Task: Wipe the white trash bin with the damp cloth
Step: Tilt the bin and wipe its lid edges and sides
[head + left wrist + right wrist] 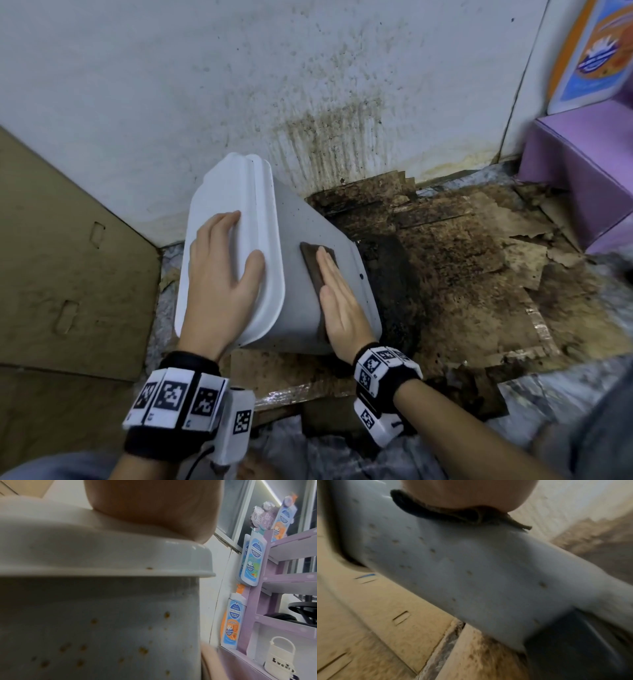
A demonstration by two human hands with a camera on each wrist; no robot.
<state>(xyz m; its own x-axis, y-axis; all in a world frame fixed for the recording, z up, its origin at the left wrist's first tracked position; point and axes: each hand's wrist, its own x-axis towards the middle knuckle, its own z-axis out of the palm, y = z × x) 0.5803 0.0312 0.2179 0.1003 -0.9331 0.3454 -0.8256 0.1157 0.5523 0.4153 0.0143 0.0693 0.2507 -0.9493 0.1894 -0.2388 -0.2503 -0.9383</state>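
Note:
The white trash bin (294, 219) leans tilted toward the left, lid on, its side face turned up. Brown specks dot its wall (102, 635) and its underside (471, 568). My left hand (219, 270) lies flat on the lid (233, 185), fingers straight and spread. My right hand (337, 294) presses a dark brown cloth (313, 262) flat against the bin's side, fingers straight and together. The cloth's folded edge (447, 515) pokes out from under the palm in the right wrist view.
A stained white wall (308, 102) stands right behind the bin. Dirty, torn cardboard (462, 267) covers the floor at right. A brown cardboard sheet (68, 257) leans at left. A purple display shelf (575, 171) with printed bottle cutouts (250, 563) stands at the far right.

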